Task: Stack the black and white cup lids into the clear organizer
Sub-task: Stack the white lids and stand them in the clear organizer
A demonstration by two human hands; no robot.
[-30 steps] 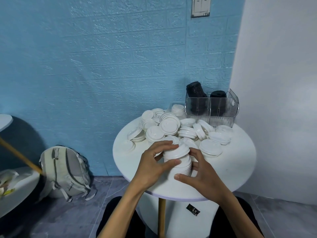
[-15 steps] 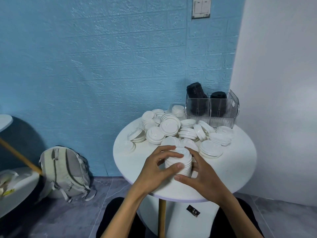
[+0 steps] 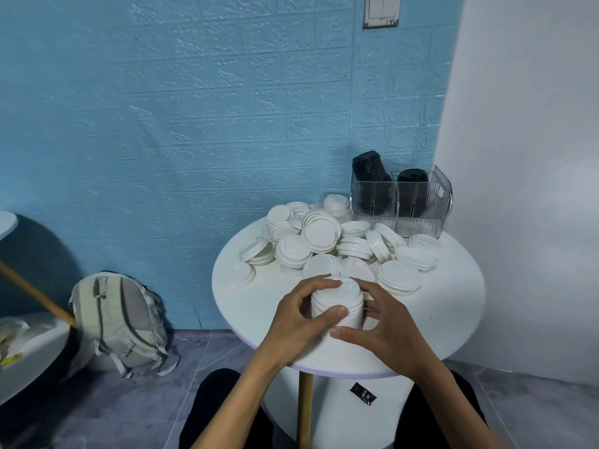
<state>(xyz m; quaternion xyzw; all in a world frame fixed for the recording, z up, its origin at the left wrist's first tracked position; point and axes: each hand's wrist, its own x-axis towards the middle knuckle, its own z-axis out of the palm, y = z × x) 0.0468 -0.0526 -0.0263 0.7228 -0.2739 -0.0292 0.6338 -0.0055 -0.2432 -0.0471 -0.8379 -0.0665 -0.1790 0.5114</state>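
A stack of white cup lids (image 3: 340,298) stands on the round white table (image 3: 444,322) near its front edge. My left hand (image 3: 296,322) grips the stack from the left, thumb across its front and fingers over its top. My right hand (image 3: 385,328) holds it from the right, thumb reaching under the front. Behind lies a loose pile of white lids (image 3: 327,241). The clear organizer (image 3: 421,209) stands at the table's back right with two stacks of black lids (image 3: 372,179) inside.
A white wall (image 3: 525,189) runs close along the table's right side and a blue brick-pattern wall stands behind. A grey backpack (image 3: 116,322) leans on the floor to the left. A small black packet (image 3: 363,393) lies under the table.
The tilted top lid has been pressed down flat onto the stack. Both hands have closed in around the stack, which now stands straight and compact.
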